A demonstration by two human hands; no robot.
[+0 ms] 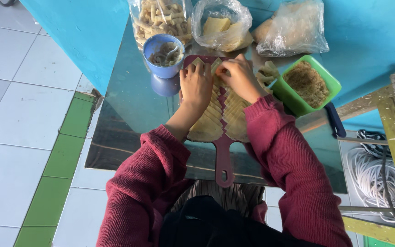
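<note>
In the head view, the person sits at a shiny metal table (129, 105) that fills the middle of the frame. A dark red cutting board (224, 155) lies on it, with the handle pointing toward the lower edge of the picture. On the board two rows of thin pale dough wrappers (213, 116) overlap like roof tiles, from the centre up toward the top of the board.

The left hand (196, 84) rests on the upper end of the left row. Its fingers are curled down and press on a wrapper, half closed, but I cannot tell if it really grips the sheet. The right hand (239, 75) is just beside it, almost touching. Its fingertips pinch one small wrapper piece (216, 65) at the top of the board.

I judge that these wrappers are very light, soft and limp, and easy to tear. They may also stick to each other. It seems best to take one by its free corner or edge, with only two or three fingertips.

In the upper part of the frame stand a blue cup (163, 55) with pale strips and three clear plastic bags (220, 25). A green tray (305, 84) with brown crumbs is at the upper right, near the right hand.
</note>
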